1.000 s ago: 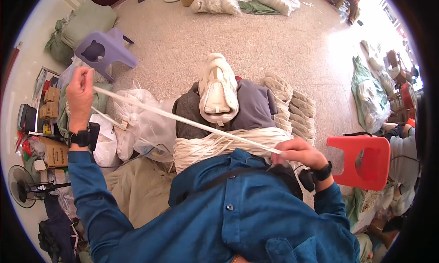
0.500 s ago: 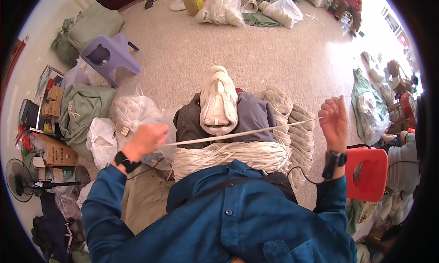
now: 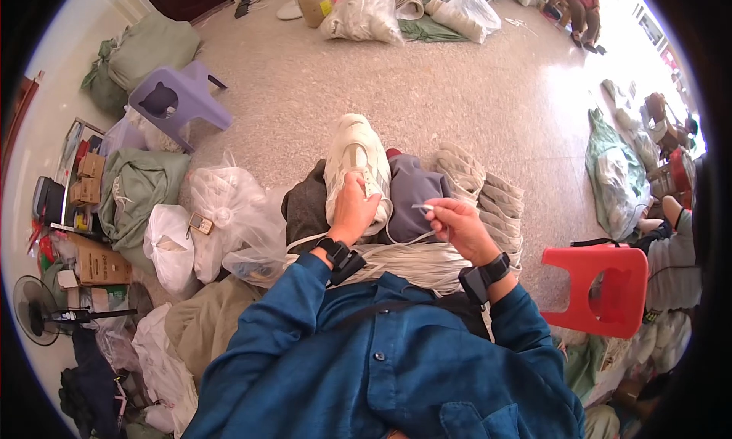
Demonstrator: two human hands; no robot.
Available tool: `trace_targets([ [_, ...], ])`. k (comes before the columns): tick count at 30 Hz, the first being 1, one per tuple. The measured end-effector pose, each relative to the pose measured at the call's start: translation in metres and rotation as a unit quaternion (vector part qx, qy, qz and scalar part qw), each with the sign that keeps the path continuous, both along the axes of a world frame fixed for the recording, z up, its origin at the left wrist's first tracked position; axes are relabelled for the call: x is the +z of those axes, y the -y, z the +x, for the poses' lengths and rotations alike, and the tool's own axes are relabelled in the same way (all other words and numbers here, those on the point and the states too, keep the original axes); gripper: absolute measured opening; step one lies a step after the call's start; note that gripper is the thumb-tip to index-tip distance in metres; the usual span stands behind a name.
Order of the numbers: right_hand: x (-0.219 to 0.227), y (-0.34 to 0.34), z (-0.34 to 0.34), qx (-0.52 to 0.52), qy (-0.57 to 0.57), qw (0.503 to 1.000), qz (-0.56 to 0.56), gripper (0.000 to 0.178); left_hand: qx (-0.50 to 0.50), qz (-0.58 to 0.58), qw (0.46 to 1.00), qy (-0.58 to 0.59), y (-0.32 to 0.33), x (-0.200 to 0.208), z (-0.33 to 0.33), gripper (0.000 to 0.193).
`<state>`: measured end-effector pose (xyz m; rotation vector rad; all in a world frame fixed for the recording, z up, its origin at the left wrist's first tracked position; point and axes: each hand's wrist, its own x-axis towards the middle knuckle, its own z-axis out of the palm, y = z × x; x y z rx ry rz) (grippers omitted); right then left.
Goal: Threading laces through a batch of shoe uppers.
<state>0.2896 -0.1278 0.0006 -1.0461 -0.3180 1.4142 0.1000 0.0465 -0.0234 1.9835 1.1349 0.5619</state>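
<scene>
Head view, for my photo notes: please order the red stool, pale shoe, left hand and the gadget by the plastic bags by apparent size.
1. Red stool and pale shoe: too close to rank
2. Left hand
3. Gadget

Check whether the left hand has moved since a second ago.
Yes: the left hand moved rightward, away from the purple stool, and is now on the cream shoe.

From my remote post I can read no lettering. On the brown, rectangular cardboard box point(image 3: 99, 257) at left, the print is too small for me.
</scene>
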Motion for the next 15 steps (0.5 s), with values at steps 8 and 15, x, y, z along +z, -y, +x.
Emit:
trace_targets([
  [8,0.004,-0.089,-0.023,0.05,0.2,0.978,-0.014,0.015,-0.041,-0.148,0.984,0.087,-0.008,-0.013,-0.016,0.034],
  [15,-0.023,-0.116,-0.038,0.039,0.519,0.853,0.05,0.014,-0.056,-0.06,0.997,-0.005,-0.002,-0.003,-0.013,0.037],
])
